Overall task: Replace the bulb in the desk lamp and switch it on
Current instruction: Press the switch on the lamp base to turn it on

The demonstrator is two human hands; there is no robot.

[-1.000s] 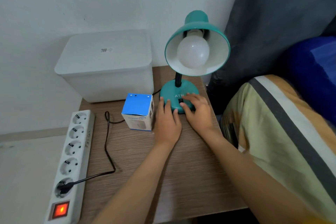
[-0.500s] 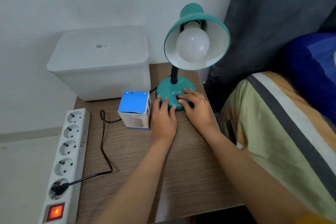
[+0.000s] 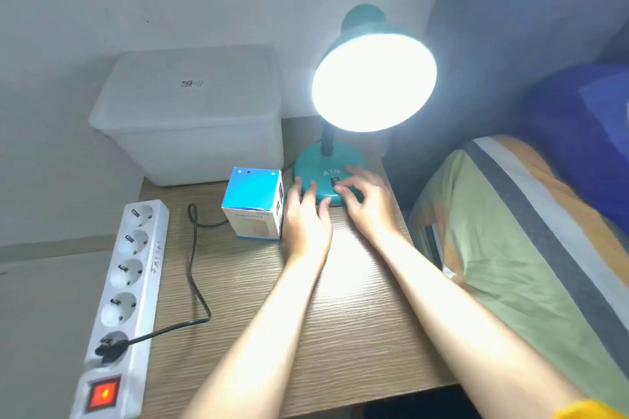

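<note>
Teal desk lamp [image 3: 340,133] blazing; left hand [image 3: 306,218] flat, fingers straight against its base, right hand [image 3: 364,201] loosely curled, fingertip on the switch [image 3: 335,181], gripping nothing.

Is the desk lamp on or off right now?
On: the desk lamp shade glows bright white, lighting the tabletop.

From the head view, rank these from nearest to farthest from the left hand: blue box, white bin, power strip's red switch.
From the left hand:
1. Blue box, right beside it on the left.
2. White bin, behind the box against the wall.
3. Red switch, at the strip's near end, far left.
</note>
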